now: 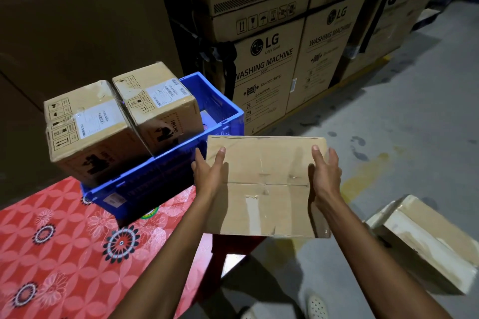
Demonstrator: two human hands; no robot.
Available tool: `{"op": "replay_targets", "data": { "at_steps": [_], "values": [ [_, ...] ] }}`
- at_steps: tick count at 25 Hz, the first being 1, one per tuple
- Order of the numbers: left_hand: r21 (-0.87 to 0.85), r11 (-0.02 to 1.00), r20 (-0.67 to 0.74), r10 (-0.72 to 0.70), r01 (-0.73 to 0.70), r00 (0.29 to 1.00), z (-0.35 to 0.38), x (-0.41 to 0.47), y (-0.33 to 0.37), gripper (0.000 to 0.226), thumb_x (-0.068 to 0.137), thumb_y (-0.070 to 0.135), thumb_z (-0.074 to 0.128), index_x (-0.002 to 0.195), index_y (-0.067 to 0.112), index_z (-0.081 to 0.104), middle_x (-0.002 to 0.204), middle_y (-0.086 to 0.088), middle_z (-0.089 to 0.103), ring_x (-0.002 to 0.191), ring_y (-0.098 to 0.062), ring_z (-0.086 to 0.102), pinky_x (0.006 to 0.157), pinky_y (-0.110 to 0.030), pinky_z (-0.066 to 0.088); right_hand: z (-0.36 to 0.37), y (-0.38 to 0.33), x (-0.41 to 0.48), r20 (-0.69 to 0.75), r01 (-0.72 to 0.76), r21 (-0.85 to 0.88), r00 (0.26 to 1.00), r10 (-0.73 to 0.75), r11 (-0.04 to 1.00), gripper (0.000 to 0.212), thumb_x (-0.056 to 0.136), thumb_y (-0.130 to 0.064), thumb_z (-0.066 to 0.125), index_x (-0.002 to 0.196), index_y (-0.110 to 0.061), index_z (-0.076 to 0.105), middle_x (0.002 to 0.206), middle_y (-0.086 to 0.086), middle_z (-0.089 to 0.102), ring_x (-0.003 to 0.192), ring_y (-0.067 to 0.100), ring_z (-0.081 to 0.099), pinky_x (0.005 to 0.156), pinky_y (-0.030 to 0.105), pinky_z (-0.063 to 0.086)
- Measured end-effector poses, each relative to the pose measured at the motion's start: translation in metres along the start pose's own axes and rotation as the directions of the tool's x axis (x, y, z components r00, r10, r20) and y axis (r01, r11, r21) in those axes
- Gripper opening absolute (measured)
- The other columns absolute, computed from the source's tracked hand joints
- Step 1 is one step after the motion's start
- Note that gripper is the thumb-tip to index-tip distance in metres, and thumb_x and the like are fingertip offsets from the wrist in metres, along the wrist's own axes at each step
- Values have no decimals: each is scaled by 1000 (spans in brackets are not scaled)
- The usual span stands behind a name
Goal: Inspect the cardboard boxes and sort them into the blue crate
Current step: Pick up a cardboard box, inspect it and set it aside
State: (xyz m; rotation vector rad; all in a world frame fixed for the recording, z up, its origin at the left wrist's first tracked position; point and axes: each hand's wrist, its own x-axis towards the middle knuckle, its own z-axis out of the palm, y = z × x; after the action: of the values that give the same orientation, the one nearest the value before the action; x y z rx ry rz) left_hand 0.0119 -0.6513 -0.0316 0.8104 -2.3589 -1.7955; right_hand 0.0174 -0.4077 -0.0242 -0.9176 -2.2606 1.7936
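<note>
I hold a plain cardboard box (267,186) in mid-air, just right of the blue crate (223,114). My left hand (208,172) grips its left side and my right hand (326,171) grips its right side, thumbs on top. The box's top flaps are taped and scuffed. The crate stands on a table under a red flowered cloth (64,246). Two labelled cardboard boxes stand in the crate: one at the near left (90,132) and one behind it to the right (158,103). The crate's right end shows bare floor.
Another cardboard box (425,238) lies on the grey concrete floor at the lower right. Large washing-machine cartons (264,65) are stacked behind the crate, and a tall carton wall fills the left. A shoe (317,305) shows at the bottom edge.
</note>
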Motion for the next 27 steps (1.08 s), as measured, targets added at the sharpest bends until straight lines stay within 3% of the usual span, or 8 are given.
{"op": "replay_targets", "data": {
  "at_steps": [2, 4, 7, 12, 15, 20, 23, 27],
  "values": [
    [-69, 997, 21, 39, -38, 999, -8, -5, 4, 73, 92, 61, 59, 152, 23, 43, 156, -14, 36, 140, -33, 42, 117, -45, 34, -10, -3, -6, -16, 65, 38, 998, -65, 997, 65, 101, -55, 51, 159, -31, 33, 153, 18, 37, 139, 37, 39, 115, 49, 34],
    [-138, 987, -5, 83, -83, 997, -14, -8, 4, 64, 78, 74, 57, 121, 28, 63, 133, -11, 55, 119, -28, 59, 109, -48, 45, -17, -6, -14, -23, 124, 114, 992, -122, 986, 65, 96, -60, 55, 151, -31, 40, 147, 14, 44, 131, 34, 48, 108, 47, 42],
    [-241, 967, -46, 72, -81, 996, -17, -13, -6, 55, 70, 77, 56, 95, 28, 57, 113, -8, 62, 100, -20, 61, 94, -41, 48, -21, 5, -23, -2, 63, 247, 998, -65, 967, 64, 83, -70, 57, 128, -27, 42, 133, 14, 55, 114, 29, 59, 93, 47, 53],
    [-332, 943, -58, -27, 6, 998, -30, -40, -39, 41, 94, 59, 58, 94, 18, 50, 92, 0, 58, 86, -19, 54, 72, -36, 43, -28, 44, -45, 43, 31, 140, 998, -38, 990, 35, 104, -41, 53, 116, -14, 35, 121, 13, 53, 104, 26, 54, 77, 38, 45],
    [-180, 983, -32, 35, -41, 999, -42, -44, -39, 36, 98, 47, 61, 109, 13, 56, 103, -2, 61, 98, -25, 59, 73, -32, 44, -38, 46, -42, 78, 49, 11, 996, -49, 999, 44, 100, -46, 59, 129, -16, 42, 133, 12, 54, 118, 29, 56, 91, 42, 48],
    [418, 879, 130, 193, -230, 973, -35, -22, -1, 94, 83, 66, 67, 151, 11, 34, 147, -16, 43, 134, -33, 44, 101, -38, 41, -29, 2, -31, 120, 295, -437, 955, -270, 850, 89, 89, -52, 72, 155, -11, 28, 151, 17, 41, 133, 37, 48, 95, 44, 46],
    [597, 778, 192, 100, -197, 976, -24, -20, 15, 119, 76, 77, 64, 161, 16, 8, 160, -16, 27, 143, -38, 35, 108, -52, 40, -9, -16, -30, 189, 266, -636, 964, -188, 725, 118, 79, -74, 68, 162, -17, 6, 158, 18, 30, 140, 41, 38, 106, 54, 42],
    [711, 692, 184, -11, -125, 983, -18, -22, 21, 133, 72, 83, 63, 161, 18, -12, 166, -14, 12, 145, -41, 31, 108, -54, 39, 2, -16, -31, 179, 225, -779, 974, -136, 585, 128, 73, -87, 59, 163, -20, -3, 162, 20, 19, 142, 43, 33, 108, 53, 37]
  ]
}}
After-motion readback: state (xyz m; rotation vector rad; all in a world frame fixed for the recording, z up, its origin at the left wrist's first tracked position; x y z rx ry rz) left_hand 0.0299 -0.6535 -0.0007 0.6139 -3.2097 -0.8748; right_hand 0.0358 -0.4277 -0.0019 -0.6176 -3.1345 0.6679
